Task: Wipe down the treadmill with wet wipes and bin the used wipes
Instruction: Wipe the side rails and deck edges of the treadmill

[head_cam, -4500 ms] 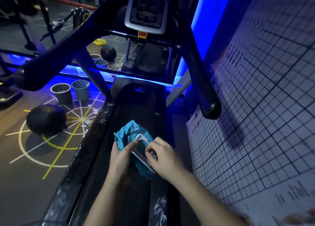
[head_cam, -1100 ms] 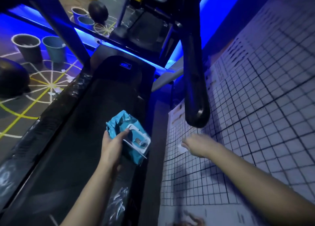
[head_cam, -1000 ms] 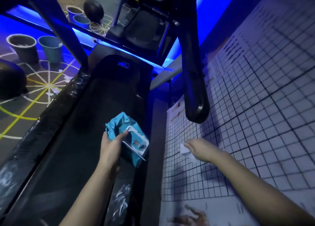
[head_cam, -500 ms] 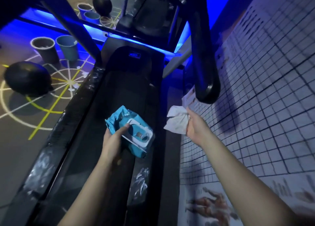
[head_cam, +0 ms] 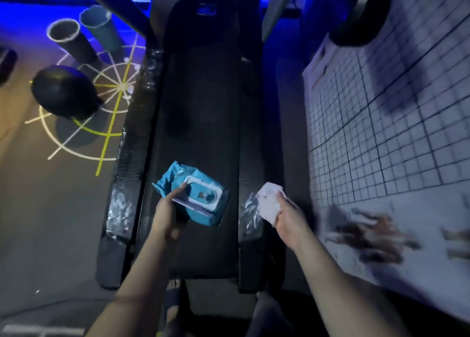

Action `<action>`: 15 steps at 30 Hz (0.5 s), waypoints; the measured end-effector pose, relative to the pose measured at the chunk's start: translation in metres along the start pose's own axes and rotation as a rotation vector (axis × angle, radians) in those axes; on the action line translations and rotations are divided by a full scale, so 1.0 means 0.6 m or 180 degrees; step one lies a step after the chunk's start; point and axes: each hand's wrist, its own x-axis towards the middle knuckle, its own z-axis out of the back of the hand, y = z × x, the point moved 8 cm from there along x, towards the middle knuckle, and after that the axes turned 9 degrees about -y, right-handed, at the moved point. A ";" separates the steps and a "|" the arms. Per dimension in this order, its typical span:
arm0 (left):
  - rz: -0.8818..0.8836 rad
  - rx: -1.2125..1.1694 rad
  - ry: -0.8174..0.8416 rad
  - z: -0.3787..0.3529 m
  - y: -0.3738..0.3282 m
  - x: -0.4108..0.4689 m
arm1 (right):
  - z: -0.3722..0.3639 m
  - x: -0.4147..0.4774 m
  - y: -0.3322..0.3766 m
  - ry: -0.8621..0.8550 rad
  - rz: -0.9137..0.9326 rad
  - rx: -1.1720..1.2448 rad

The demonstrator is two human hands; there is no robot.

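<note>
Wipe (head_cam: 268,204), white and crumpled into a wad, sits in the right hand (head_cam: 290,219), whose fingers are curled round it. The wad is over the treadmill's right side rail (head_cam: 250,260). That part of the view is smeared, so I cannot tell whether it touches the rail.

Just to the left, the left hand (head_cam: 166,217) grips a teal wipe pack (head_cam: 178,179) by its near left edge, fingers wrapped underneath. The thumb lies on top beside the white lid (head_cam: 203,195) on the pack's upper face. The pack is held tilted over the near half of the belt (head_cam: 201,107).

The belt is dark and runs away from the person to a black motor cover (head_cam: 206,8) at the far end. The left side rail (head_cam: 122,184) and the right one both show patches of shiny, wrinkled film.

Right of the treadmill rises a white tiled wall (head_cam: 394,107) with dark grid lines, and a blurred poster (head_cam: 368,235) sits low on it. The rounded black end of a handrail (head_cam: 361,13) hangs at the upper right.

On the floor to the left, a black ball (head_cam: 63,92) rests on yellow and white floor markings (head_cam: 112,87). Beyond it stand two buckets side by side, one dark (head_cam: 68,39) and one teal (head_cam: 101,27). Blue light glows along the top edge.
</note>
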 end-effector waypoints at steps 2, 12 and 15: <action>0.0107 0.0229 0.0121 0.003 0.023 0.020 | 0.015 0.003 -0.061 -0.0175 0.0013 0.0045; 0.0855 0.0767 0.0407 0.136 0.146 0.189 | -0.079 0.023 -0.358 -0.0103 0.0078 0.0828; 0.0847 0.0562 0.0420 0.149 0.191 0.248 | -0.074 0.070 -0.376 -0.0202 0.0136 0.0952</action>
